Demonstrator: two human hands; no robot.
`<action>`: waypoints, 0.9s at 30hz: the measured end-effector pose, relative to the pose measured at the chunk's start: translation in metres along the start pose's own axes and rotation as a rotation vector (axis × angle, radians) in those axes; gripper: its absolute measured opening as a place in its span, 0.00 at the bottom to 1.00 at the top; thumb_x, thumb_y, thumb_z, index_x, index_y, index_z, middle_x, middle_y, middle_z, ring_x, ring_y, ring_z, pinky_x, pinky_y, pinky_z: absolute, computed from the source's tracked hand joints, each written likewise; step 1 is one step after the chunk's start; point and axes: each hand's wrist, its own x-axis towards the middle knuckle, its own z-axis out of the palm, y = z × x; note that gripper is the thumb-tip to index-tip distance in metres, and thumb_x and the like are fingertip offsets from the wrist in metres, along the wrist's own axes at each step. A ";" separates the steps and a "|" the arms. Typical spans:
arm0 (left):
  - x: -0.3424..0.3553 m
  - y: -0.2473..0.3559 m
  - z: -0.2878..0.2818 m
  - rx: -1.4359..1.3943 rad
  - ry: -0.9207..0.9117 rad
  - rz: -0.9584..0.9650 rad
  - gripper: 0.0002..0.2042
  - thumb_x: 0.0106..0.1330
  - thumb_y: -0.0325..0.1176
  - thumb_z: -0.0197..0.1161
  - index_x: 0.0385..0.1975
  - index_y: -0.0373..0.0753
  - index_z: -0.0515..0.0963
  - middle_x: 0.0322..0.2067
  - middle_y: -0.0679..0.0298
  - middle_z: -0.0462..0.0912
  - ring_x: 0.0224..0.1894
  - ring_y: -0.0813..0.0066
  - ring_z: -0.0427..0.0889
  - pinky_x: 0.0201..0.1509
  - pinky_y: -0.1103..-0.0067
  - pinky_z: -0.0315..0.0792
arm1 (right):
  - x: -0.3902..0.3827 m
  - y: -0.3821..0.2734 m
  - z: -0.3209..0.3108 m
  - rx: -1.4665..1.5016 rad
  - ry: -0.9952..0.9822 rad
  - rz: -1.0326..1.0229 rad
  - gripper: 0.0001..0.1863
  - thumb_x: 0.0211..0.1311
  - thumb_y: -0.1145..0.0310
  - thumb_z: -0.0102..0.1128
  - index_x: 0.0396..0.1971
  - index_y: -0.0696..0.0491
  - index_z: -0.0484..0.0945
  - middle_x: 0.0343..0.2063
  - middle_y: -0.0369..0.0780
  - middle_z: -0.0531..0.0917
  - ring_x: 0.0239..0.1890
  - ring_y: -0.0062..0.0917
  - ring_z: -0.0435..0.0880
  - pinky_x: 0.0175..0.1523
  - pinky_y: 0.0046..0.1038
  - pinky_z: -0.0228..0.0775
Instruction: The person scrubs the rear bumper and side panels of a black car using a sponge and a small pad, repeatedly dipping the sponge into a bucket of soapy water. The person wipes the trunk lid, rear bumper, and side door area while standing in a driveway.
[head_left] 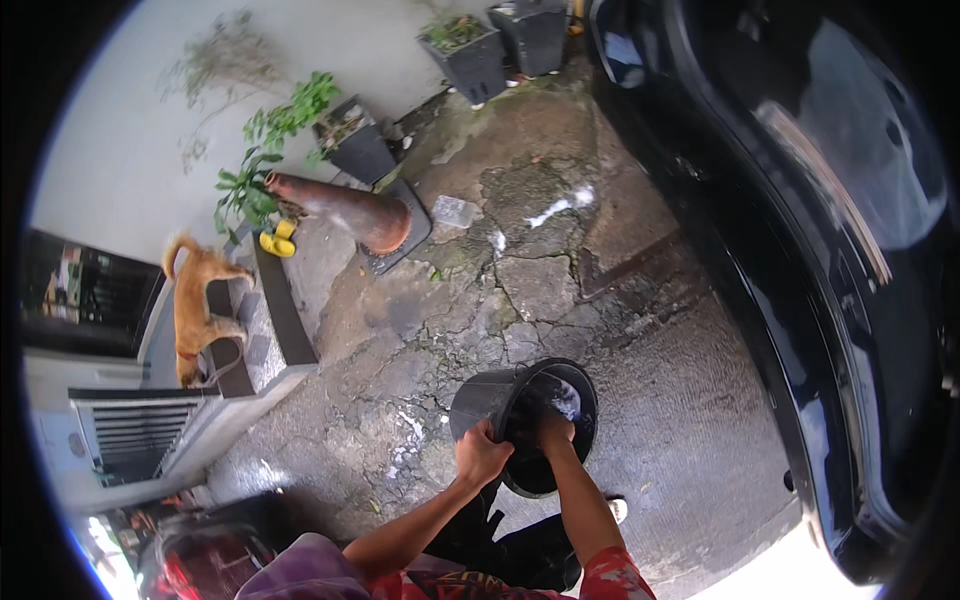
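Observation:
A black plastic bucket (478, 400) stands tilted on the wet cracked concrete, with water glinting inside it. My left hand (481, 452) grips the bucket's near rim, fingers closed over the edge. My right hand (553, 430) reaches down inside the bucket and is partly hidden by the rim; I cannot tell whether it holds anything.
A dark car (800, 250) fills the right side. A worn traffic cone (345, 212) lies on its side at the back, near potted plants (470, 55). A tan dog (195, 305) stands on a step at the left. A red vehicle part (205, 565) sits at lower left.

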 end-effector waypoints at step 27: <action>0.439 0.178 -0.377 -0.824 0.177 -0.263 0.10 0.46 0.20 0.65 0.31 0.31 0.80 0.27 0.67 0.83 0.27 0.79 0.77 0.34 0.81 0.72 | 0.276 -0.321 -0.472 0.739 0.026 -0.238 0.30 0.59 0.52 0.73 0.52 0.60 0.81 0.41 0.46 0.86 0.44 0.33 0.85 0.51 0.33 0.75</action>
